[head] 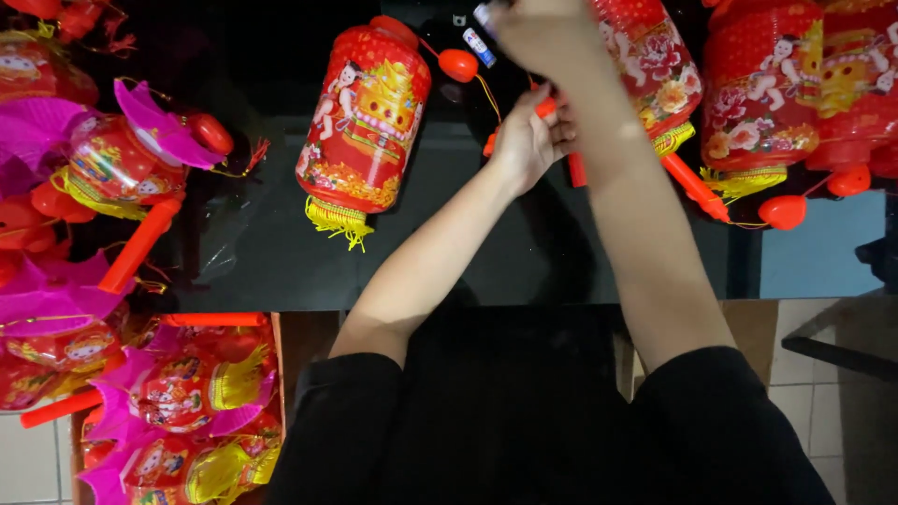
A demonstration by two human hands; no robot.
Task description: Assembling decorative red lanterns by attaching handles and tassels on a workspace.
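Note:
My left hand is closed around a red plastic stick handle on the black table. Above it, my right hand holds a small white and blue cylinder, a battery, at the top edge of view; my right forearm crosses over the left hand. A red paper lantern with flowers and a yellow fringe lies just behind my hands. Another red lantern with a gold tassel lies to the left, its red ball end beside a second small battery.
More red lanterns with red sticks crowd the table's right end. Pink and red fan-shaped lanterns pile at the left. A cardboard box of more such lanterns stands on the tiled floor at lower left. A dark chair is at right.

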